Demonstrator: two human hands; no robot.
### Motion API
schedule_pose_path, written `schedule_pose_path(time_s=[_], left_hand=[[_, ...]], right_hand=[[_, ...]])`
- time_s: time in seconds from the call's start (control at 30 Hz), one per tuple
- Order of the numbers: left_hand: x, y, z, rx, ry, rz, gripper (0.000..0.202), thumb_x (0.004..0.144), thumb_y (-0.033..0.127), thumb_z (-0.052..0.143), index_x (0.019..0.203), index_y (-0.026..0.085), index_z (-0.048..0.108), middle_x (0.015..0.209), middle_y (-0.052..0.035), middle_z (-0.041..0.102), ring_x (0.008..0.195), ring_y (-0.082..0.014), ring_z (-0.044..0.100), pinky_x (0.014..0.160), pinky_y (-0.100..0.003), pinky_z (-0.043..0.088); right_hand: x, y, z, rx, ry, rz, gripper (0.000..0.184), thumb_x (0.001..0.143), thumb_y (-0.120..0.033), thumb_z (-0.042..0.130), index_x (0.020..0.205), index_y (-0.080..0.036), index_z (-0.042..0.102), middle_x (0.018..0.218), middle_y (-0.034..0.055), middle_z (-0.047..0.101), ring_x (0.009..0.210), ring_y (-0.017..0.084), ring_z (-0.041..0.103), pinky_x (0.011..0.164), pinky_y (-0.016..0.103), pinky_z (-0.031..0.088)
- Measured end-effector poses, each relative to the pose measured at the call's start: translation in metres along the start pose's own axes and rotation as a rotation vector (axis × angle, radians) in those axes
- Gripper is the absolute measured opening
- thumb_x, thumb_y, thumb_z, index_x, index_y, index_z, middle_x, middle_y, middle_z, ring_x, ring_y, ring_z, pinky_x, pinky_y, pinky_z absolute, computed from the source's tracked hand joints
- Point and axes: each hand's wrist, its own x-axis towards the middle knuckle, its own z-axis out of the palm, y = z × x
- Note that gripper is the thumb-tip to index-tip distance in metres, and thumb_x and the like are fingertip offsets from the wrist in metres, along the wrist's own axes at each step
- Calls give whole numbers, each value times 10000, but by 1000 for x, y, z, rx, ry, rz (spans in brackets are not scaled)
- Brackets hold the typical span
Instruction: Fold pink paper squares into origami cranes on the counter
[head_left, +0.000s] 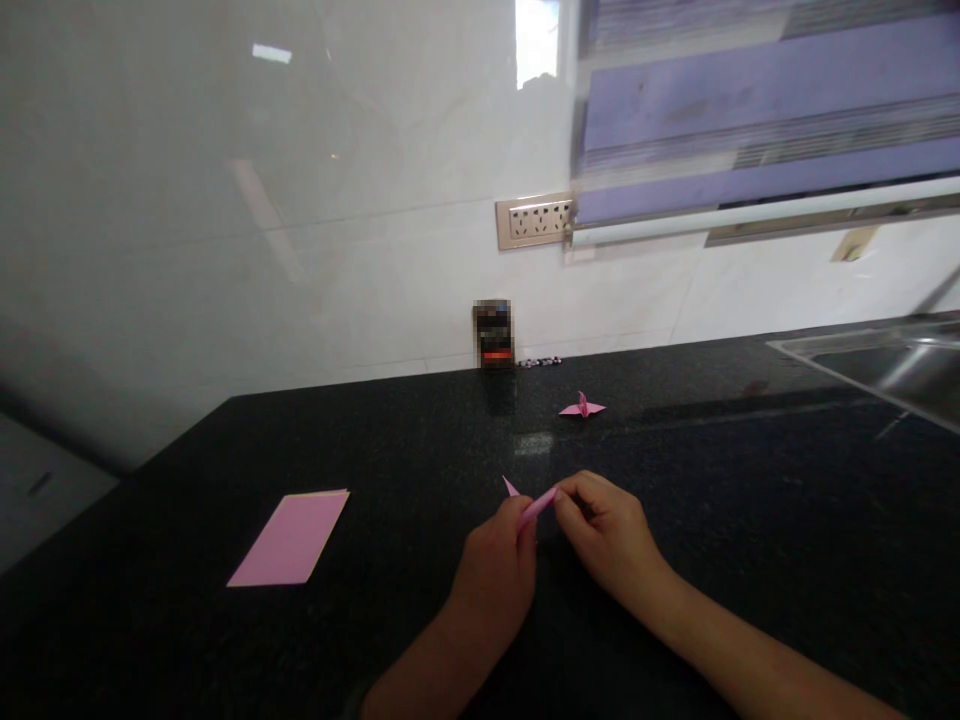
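Head view, the only one we have. We look down on a dark countertop (397,440); its back edge meets the wall, its left edge slants toward us from the back-left corner, and its front edge lies out of frame.

The folded pink paper (538,507) is held between the two hands, short of the middle of the back edge. We cannot tell whether any of it touches the stone. Its long axis, in the part we see, slants: the lower end sits in the left hand (495,565), the upper end rises rightward to the right hand (609,525). A second thin point sticks out past the left fingers, up and leftward, toward the back edge.

Left thumb and fingers: clamped on the paper's lower end, covering much of it. Right thumb and forefinger: together, pinching the upper tip. We judge neither hand nearer, since both are on the paper; the left has the bulk, the right only the end. The free point lies on the left hand's side, away from the right fingertips.

Around them we note a pink folded bird (583,406) near the back edge, beyond the right hand, wings spread. Toward the left edge, well apart from both hands, pink sheets (291,540) lie flat, a pale yellow margin showing. A sink (796,347) is set in at far right.
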Motion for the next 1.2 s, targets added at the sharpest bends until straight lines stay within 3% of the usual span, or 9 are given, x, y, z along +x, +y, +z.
schedule_pose_path(time_s=[0.1,0.2,0.3,0.43,0.57,0.7,0.83,1.2], left_hand=[[1,-2,1,-164,-28,-72,223,819,280,353,925,190,527,736,-29,584,664,-159,569,603,-271,412],[4,-2,2,-506,-116,-197,207,794,294,412,921,163,509,787,-49,588,634,-146,578,568,-257,440],[6,0,1,-795,-194,-341,218,776,286,455,921,126,489,793,-72,599,575,-123,579,549,-247,445],[7,2,-2,-971,-237,-351,252,765,316,487,917,116,493,753,-67,603,517,-98,558,496,-215,422],[6,2,-1,-1025,-254,-327,271,775,356,468,888,113,507,700,-55,596,490,-96,547,471,-212,414],[5,1,1,-1024,-205,-355,351,795,437,383,812,112,517,653,-50,589,460,-101,539,452,-226,418],[6,3,0,-974,-178,-366,368,768,457,421,789,107,531,616,-42,585,434,-93,522,421,-205,401],[6,2,-3,-982,-268,-318,337,764,431,445,760,107,538,614,-44,593,443,-96,530,435,-209,410]], right_hand=[[3,0,-4,26,31,40,217,802,-207,424,629,-167,549,614,4,513,589,129,495,555,245,369],[7,0,-5,183,-2,166,217,810,-267,419,676,-163,555,595,-2,510,548,121,486,508,233,371],[10,-1,-3,426,-139,277,187,790,-310,453,789,-158,563,631,-1,540,477,93,458,437,208,362],[10,-3,-2,605,-323,313,193,755,-318,514,824,-144,564,618,-2,559,468,80,458,401,183,340],[7,-3,-2,644,-346,320,197,753,-331,521,763,-141,571,542,-25,533,435,67,442,392,179,326],[6,-2,0,665,-340,365,210,736,-347,544,759,-141,576,531,-25,542,420,64,448,379,175,323],[5,-4,1,758,-373,385,198,734,-330,556,757,-136,586,514,-27,540,411,59,447,385,175,337],[4,-1,2,941,-383,474,178,699,-297,612,726,-123,584,505,-25,541,388,47,444,346,153,298]])
